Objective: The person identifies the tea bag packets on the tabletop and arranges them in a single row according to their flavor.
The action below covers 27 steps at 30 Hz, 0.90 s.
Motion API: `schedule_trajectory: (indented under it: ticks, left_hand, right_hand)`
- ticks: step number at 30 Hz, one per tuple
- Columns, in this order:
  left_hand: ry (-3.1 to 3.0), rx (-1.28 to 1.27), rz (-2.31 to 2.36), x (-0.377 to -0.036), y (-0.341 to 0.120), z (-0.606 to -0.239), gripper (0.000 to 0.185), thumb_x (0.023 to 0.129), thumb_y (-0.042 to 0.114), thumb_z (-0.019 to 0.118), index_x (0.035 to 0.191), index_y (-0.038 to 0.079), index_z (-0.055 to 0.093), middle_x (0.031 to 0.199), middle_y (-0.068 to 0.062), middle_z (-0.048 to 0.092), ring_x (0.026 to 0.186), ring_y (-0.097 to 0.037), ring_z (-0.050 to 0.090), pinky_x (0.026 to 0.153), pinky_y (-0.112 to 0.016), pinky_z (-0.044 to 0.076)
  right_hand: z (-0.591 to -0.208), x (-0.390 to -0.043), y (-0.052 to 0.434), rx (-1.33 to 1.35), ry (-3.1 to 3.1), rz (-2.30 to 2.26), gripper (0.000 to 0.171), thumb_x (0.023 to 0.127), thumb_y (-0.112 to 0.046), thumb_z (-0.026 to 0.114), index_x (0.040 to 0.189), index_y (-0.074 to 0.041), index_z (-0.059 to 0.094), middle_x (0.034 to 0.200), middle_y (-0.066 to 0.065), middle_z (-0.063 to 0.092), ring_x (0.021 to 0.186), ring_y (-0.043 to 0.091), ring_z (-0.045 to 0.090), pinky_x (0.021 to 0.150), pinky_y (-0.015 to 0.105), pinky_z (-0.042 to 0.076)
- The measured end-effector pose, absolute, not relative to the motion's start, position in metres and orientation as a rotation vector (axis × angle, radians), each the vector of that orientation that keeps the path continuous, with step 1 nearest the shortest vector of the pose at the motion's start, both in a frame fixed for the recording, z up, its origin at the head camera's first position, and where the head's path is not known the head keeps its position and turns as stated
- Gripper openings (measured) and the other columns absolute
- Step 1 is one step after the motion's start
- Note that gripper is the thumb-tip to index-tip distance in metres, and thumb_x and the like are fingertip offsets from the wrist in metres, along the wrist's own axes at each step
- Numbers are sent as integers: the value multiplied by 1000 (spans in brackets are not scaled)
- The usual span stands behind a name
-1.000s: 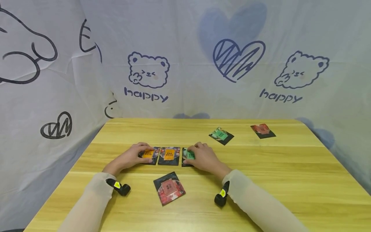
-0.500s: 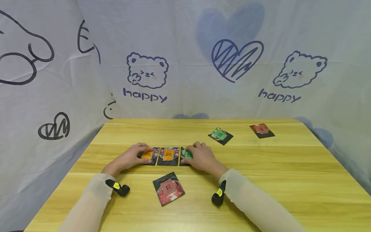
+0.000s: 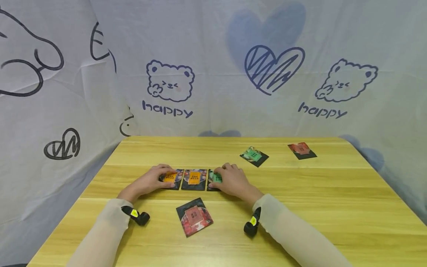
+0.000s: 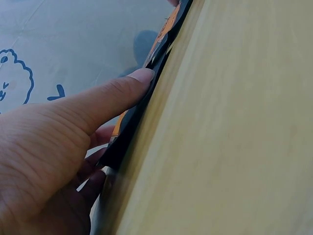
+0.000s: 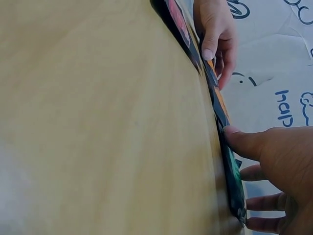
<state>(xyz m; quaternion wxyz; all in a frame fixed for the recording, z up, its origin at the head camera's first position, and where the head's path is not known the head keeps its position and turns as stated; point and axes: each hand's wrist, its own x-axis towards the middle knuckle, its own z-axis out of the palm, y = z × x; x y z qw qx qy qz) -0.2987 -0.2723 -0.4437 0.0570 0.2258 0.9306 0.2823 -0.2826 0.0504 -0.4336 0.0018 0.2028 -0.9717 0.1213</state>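
Three flat square packets with food pictures lie in a row on the table. My left hand (image 3: pixel 151 180) holds the left one, an orange-labelled packet (image 3: pixel 170 178), between thumb at the near edge and fingers at the far edge. A second orange-labelled packet (image 3: pixel 194 178) lies in the middle, untouched. My right hand (image 3: pixel 235 181) grips a green-labelled packet (image 3: pixel 215 177) in the same way and hides its right part. Narrow gaps separate the three in the head view. In the left wrist view, the left thumb (image 4: pixel 117 93) presses the packet's dark edge; the right thumb (image 5: pixel 244 139) does likewise in the right wrist view.
Nearer the body lies a tilted red-labelled packet (image 3: pixel 194 217). Farther back are another green-labelled packet (image 3: pixel 254 156) and a second red-labelled one (image 3: pixel 302 150). The wooden table (image 3: pixel 317 207) ends at a printed cloth backdrop (image 3: pixel 213 55).
My right hand has slid the green-labelled packet slightly left, narrowing its gap to the middle packet, during the first half second. Since then both hands stay almost still.
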Motion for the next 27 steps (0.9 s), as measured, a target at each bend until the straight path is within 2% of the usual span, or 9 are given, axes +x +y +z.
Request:
schedule_trajectory:
  ticks: [12,22,27]
  left_hand:
    - [2819,678,851,-298,-273,-444,60,88,43,71,137,10,58,143,-19,42,132,-44,34,106,-62,28]
    - [2831,684,842,-299,-273,-444,58,89,41,71,136,9,59,141,-19,43,131,-43,36,106,-62,29]
    - [2826,687,848,-299,-272,-444,58,89,41,71,136,10,59,142,-19,43,131,-43,35,106,-62,29]
  right_hand:
    - [-431,-286,56,659,-3018,390,61,90,-60,59,138,-22,57,137,10,50,124,34,46,100,54,39]
    - [-429,-296,78,738,-2993,478,60,92,-53,61,138,-16,56,136,12,50,124,34,46,103,52,38]
    - [-429,-302,93,772,-2983,509,62,91,-53,63,140,-16,55,139,11,48,131,35,41,108,54,31]
